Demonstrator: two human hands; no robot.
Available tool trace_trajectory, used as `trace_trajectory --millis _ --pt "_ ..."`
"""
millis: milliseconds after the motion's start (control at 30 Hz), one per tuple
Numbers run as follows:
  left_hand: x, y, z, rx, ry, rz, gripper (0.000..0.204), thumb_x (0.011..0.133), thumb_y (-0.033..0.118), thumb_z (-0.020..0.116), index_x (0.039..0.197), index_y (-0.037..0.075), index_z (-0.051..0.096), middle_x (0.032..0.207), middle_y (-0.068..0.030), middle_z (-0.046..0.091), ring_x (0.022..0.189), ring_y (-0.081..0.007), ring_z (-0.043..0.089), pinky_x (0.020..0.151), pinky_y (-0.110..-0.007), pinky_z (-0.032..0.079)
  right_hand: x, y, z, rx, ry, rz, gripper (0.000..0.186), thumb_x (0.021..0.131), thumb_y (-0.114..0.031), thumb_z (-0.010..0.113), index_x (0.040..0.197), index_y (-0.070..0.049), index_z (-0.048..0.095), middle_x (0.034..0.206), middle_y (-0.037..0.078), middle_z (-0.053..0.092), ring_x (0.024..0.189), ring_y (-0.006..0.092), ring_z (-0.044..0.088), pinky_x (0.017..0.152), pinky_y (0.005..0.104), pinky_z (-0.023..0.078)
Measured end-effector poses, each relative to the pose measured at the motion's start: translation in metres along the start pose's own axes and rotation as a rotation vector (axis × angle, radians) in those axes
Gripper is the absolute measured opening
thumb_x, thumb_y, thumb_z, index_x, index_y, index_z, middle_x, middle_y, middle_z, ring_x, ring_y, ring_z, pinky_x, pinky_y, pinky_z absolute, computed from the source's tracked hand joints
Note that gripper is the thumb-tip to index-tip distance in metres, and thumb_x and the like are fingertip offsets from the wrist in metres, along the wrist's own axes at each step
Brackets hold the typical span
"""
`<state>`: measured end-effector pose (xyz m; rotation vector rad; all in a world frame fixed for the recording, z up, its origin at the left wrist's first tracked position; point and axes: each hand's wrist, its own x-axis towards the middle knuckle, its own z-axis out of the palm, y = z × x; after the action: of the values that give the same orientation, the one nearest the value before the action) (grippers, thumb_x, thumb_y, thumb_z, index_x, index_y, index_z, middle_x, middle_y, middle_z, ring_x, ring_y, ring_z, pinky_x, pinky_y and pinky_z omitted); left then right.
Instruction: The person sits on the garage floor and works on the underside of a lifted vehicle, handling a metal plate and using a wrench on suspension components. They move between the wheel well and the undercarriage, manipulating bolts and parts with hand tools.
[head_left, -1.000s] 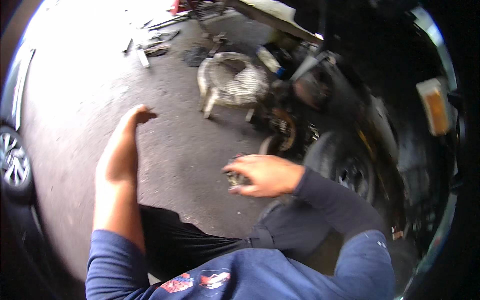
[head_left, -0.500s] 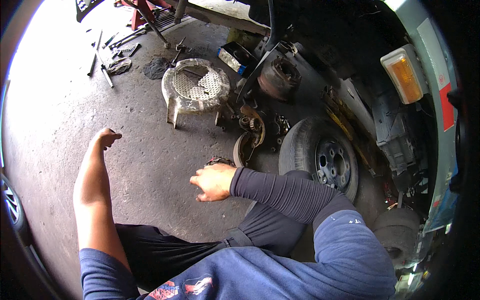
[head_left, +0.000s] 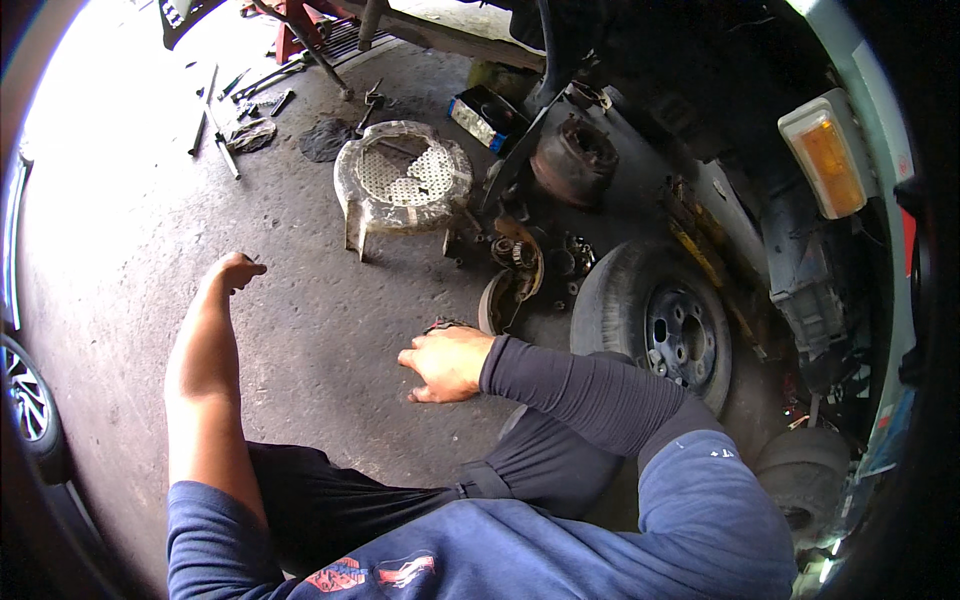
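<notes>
Over the bare concrete on the left, my left hand (head_left: 238,271) has its fingers curled in. Anything inside them is too small or hidden to make out. My right hand (head_left: 447,364), its forearm in a black sleeve, reaches across above my knee. Its thumb stands apart from the loosely bent fingers, and I see nothing in it. Just beyond it a small dark thing with a bit of red (head_left: 440,325) is partly covered by the hand. Curved brake shoes (head_left: 493,303) lie on the floor close to the right hand.
A worn plastic stool (head_left: 355,195) stands ahead. A wheel with tyre (head_left: 600,305) rests at my right, near a rusty drum (head_left: 575,165) and a box (head_left: 478,122). Bars (head_left: 222,140) lie far left. The vehicle's side, with an amber lamp (head_left: 828,160), borders the right.
The whole scene has shifted slightly right in the view as my head turned. Both hands keep much the same pose over the floor.
</notes>
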<state>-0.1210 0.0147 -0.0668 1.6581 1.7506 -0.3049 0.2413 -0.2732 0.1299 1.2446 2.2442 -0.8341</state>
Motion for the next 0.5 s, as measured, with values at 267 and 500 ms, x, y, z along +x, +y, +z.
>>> trace_trajectory --millis 267,500 --pt "0.013 0.027 0.001 0.006 0.020 0.065 0.053 0.085 0.055 0.072 0.090 0.002 0.075 0.079 -0.0140 0.072 0.074 -0.0268 0.071 0.072 -0.044 0.059 0.001 0.002 0.008 -0.003 -0.009 -0.016 0.058 0.095 -0.045 0.063 0.135 -0.003 0.057 0.127 0.023 0.064 0.120 0.0412 0.062 0.102 0.0506 0.051" --pt "0.000 0.045 -0.001 0.091 0.010 0.069 0.056 0.085 0.060 0.069 0.095 0.005 0.078 0.087 -0.0145 0.075 0.082 -0.0275 0.072 0.081 -0.045 0.057 -0.003 0.003 0.011 0.015 0.018 -0.011 0.053 0.094 -0.046 0.064 0.125 -0.003 0.060 0.118 0.021 0.066 0.115 0.0385 0.064 0.100 0.0471 0.051"
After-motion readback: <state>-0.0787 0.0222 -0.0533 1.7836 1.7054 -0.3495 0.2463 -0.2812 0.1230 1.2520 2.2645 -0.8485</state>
